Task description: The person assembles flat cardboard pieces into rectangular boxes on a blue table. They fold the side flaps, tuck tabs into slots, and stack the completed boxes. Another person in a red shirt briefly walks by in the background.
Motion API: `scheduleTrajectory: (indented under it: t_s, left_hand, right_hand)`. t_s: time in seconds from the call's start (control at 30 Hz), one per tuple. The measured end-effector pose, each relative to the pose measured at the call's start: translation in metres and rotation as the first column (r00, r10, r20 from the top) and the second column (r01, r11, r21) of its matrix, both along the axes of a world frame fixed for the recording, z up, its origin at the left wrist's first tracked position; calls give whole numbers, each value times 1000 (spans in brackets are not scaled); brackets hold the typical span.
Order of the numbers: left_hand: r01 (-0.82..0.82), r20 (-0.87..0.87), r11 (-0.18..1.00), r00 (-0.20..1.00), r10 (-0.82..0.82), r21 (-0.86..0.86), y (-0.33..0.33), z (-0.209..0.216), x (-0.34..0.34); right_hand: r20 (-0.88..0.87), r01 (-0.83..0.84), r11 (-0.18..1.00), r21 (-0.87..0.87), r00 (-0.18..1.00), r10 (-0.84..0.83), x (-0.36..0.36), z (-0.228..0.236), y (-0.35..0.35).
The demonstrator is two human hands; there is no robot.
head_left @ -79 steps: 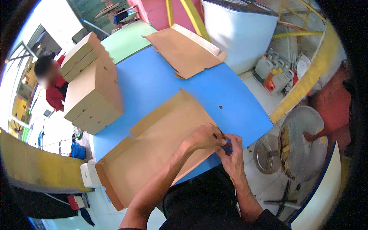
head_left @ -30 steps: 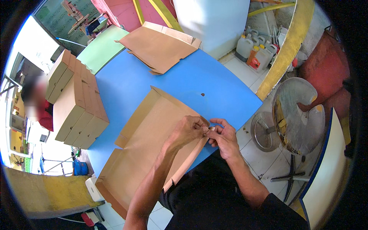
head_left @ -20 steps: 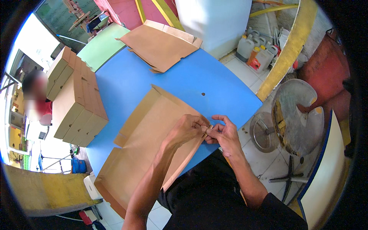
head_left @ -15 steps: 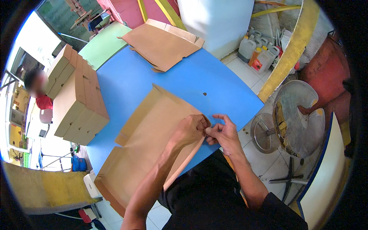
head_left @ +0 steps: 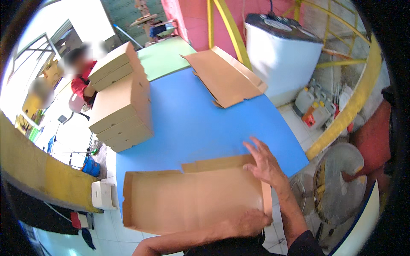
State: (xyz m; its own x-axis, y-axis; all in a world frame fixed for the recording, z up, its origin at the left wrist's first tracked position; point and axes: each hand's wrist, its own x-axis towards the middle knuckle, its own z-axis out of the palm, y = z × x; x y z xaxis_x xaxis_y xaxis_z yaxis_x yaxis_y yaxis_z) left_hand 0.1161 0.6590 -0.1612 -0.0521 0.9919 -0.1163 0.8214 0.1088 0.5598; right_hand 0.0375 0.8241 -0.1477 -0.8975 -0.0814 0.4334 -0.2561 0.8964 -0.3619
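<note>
A half-folded brown cardboard box (head_left: 192, 200) lies along the near edge of the blue table, its inside facing up and its left and near walls raised. My left hand (head_left: 247, 222) reaches across its near side, fingers curled over the near right corner and closed on the cardboard. My right hand (head_left: 265, 164) is at the far right corner, fingers spread and slightly blurred, the thumb beside the far flap (head_left: 218, 164). Whether that thumb touches the flap I cannot tell.
Folded boxes (head_left: 124, 106) are stacked on the left of the blue table (head_left: 200, 132). A flat cardboard blank (head_left: 230, 79) lies at the back. Another person (head_left: 81, 81) is behind the stack. A round stool (head_left: 341, 183) and jugs (head_left: 314, 109) stand to the right.
The box has turned to lie lengthwise along the near table edge, with its left end raised. My hands have separated: the left at the near right corner, the right at the far one.
</note>
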Motion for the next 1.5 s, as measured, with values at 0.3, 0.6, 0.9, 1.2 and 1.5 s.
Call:
scheduleTrajectory:
  t_s: [0.3, 0.6, 0.9, 1.2, 1.5]
  left_hand:
    - [-70, 51, 457, 997, 54, 886, 19, -44, 39]
    - [-252, -228, 934, 954, 196, -253, -19, 52, -40]
    - [-580, -125, 747, 757, 642, 324, -44, 15, -53]
    - [-517, -119, 709, 762, 637, 479, -77, -3, -43]
    - [-349, -272, 729, 764, 585, 588, -95, -2, -54]
  right_hand:
    - [-112, 84, 989, -123, 989, -98, 44, 18, 57]
    - [193, 468, 827, -311, 883, -428, 80, 17, 76]
    - [483, 333, 561, -758, 864, 140, 26, -23, -35]
    - [448, 333, 623, -708, 893, 32, 24, -28, -51]
    - [389, 369, 613, -699, 915, -107, 27, -48, -38]
